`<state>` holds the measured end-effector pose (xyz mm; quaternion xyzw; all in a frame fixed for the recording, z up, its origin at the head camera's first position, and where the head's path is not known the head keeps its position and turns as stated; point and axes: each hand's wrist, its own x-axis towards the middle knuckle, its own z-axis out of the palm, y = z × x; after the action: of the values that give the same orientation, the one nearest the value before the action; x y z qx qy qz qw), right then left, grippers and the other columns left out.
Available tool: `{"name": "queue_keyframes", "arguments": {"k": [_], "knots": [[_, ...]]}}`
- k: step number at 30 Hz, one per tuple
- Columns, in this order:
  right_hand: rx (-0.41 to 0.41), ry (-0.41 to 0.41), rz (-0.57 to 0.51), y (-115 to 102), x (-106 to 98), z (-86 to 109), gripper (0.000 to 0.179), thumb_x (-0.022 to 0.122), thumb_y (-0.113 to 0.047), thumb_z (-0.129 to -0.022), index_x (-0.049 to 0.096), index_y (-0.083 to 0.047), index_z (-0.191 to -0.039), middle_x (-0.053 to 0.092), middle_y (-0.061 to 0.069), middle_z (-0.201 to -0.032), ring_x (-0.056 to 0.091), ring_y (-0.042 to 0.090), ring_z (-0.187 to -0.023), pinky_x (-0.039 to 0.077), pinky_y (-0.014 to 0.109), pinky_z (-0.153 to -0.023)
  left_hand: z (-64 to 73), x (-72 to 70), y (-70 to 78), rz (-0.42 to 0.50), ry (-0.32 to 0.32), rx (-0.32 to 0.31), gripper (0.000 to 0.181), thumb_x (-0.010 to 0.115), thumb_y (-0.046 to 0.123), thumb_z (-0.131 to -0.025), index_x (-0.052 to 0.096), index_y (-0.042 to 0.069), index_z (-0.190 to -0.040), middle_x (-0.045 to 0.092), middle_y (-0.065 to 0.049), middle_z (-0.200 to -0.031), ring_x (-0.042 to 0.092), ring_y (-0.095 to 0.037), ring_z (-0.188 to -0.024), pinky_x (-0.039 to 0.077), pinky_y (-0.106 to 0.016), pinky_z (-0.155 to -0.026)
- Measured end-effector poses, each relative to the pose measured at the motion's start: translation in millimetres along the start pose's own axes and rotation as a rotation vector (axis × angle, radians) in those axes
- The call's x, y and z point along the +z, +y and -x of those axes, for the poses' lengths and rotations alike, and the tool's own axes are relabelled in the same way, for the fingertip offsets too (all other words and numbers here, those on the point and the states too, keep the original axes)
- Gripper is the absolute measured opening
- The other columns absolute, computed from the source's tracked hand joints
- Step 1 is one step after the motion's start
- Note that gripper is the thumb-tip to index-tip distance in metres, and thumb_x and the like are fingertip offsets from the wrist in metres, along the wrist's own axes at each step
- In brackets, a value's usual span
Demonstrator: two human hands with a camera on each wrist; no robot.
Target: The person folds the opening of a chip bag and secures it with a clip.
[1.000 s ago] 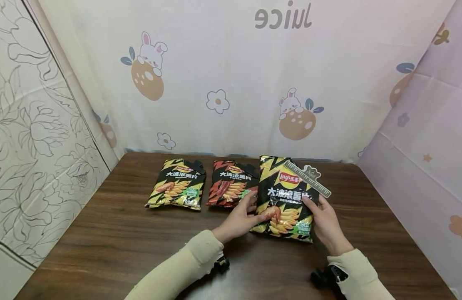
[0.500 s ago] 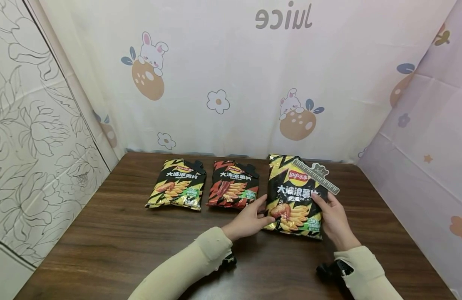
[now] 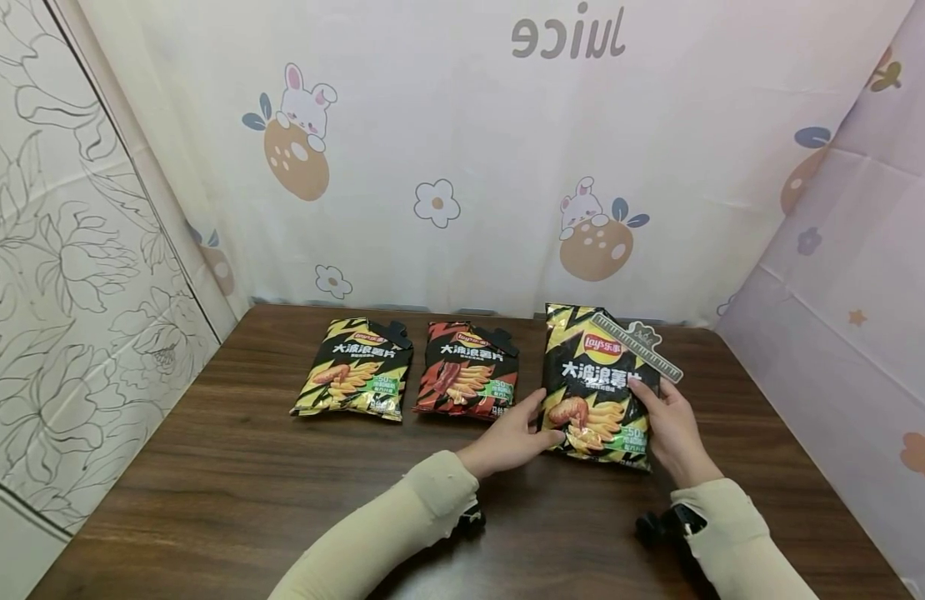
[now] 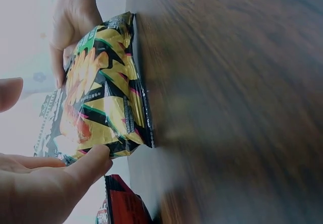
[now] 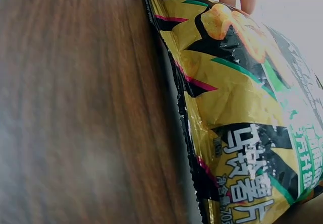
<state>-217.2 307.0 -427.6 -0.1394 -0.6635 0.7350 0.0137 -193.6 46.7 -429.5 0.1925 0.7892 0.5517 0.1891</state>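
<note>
A yellow-and-black bag of chips [image 3: 593,383] is held between both hands toward the right of the table. Across its upper right corner sits a pale bag clip [image 3: 641,346] with ruler-like marks. My left hand [image 3: 507,437] grips the bag's lower left side, thumb on the front and fingers at the edge. The right hand [image 3: 676,437] holds the right side, its thumb over the front just below the clip and its other fingers partly hidden behind. In the left wrist view, the bag's crimped bottom edge is close over the wood.
A red bag of chips [image 3: 466,371] lies left of the held one. Further left lies another yellow-and-black bag [image 3: 353,371]. Each has a dark clip on its upper right corner. The brown wooden table [image 3: 282,500] ends at a printed curtain [image 3: 447,125] behind.
Both hands have moved the yellow-and-black bag to the right and slightly back, away from the red bag, which now shows fully. The other two bags have not moved.
</note>
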Motion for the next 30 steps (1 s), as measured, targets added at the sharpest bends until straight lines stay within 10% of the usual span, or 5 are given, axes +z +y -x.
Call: {"name": "queue_keyframes", "arguments": {"k": [30], "knots": [[0.080, 0.087, 0.233, 1.9, 3.0, -32.1, 0.078, 0.061, -0.047, -0.093, 0.031, -0.005, -0.152, 0.057, -0.014, -0.090, 0.060, -0.003, -0.073, 0.054, 0.020, -0.068, -13.9, 5.6, 0.5, -0.041, 0.021, -0.014, 0.074, 0.060, 0.040, -0.096, 0.026, 0.015, -0.156, 0.032, -0.006, -0.159, 0.037, -0.027, -0.143, 0.038, -0.046, -0.111]]}}
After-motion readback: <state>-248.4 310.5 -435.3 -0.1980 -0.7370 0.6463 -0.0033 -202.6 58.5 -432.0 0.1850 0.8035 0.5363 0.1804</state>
